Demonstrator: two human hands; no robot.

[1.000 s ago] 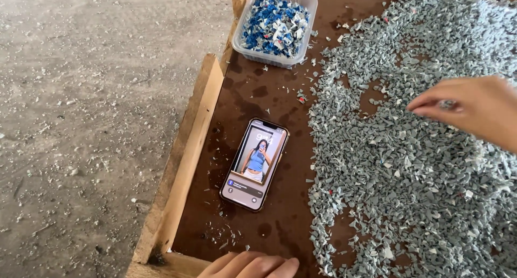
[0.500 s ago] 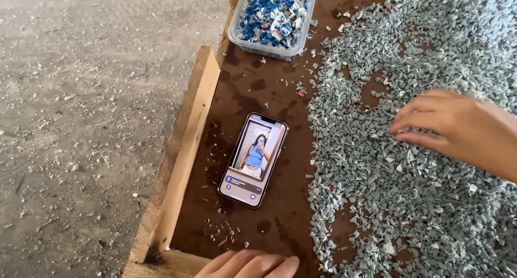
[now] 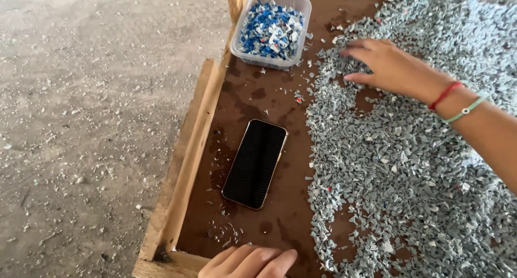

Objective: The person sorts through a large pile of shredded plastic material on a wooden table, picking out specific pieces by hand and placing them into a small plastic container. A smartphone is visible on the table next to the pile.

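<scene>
The concrete floor (image 3: 91, 127) fills the left of the frame. Right of it a brown surface (image 3: 269, 103) with a wooden rim (image 3: 186, 165) carries a wide heap of grey plastic chips (image 3: 409, 165) across the right half. The right hand (image 3: 385, 62), upper right, lies palm down with fingers loosely spread, fingertips touching the chips, gripping nothing; two cords circle its wrist. A dark phone (image 3: 254, 163) lies centre. A clear tub of blue chips (image 3: 271, 29) sits at top. The left hand (image 3: 247, 263) rests flat at the bottom edge, empty.
</scene>
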